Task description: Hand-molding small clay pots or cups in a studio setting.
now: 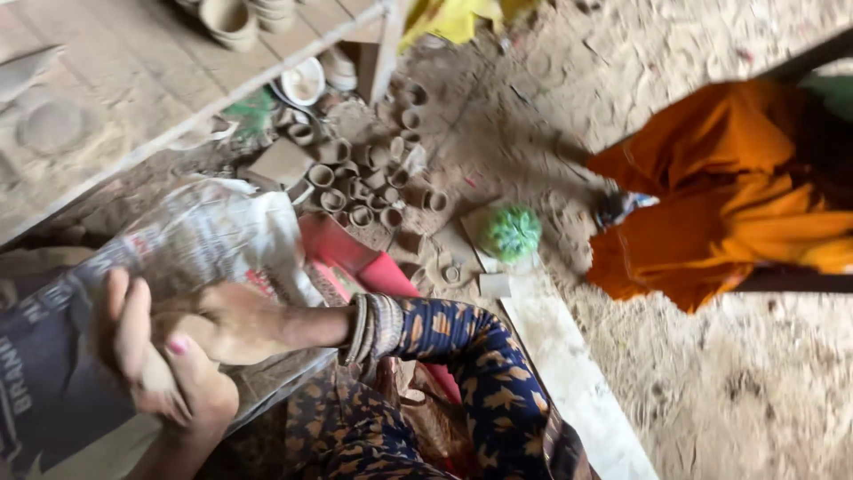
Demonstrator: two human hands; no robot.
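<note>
head view looking down, and both hands are pressed together low on the left: the left hand point(155, 356) wraps from below, fingers curled, while the right hand point(227, 322) lies over it, and between them sits a pale lump of clay point(169, 342), gripped from both sides, mostly hidden by the fingers. the hands work over a printed plastic sack point(209, 233) spread across the lap, its crumpled edge rising just behind the knuckles. bangles point(373, 327) ring the right wrist, right where the dark blue patterned sleeve point(462, 356) starts. room to move is tight on the left, where a wooden shelf point(133, 80) slants across the top corner with its edge hanging close above the sack; clay bowls point(233, 18) stand on it. straight ahead, a heap of small clay cups point(364, 182) crowds the dirt floor point(729, 391), well apart from the hands, with a red sheet point(355, 258) lying between cups and sack. a green ball-like thing point(512, 233) rests just beyond on a pale plank point(569, 373) that runs down toward the bottom edge. open ground lies to the right of the plank, bare sand, until an orange cloth point(729, 196) worn by another person fills the right side. a yellow cloth point(453, 18) shows at the top.
</note>
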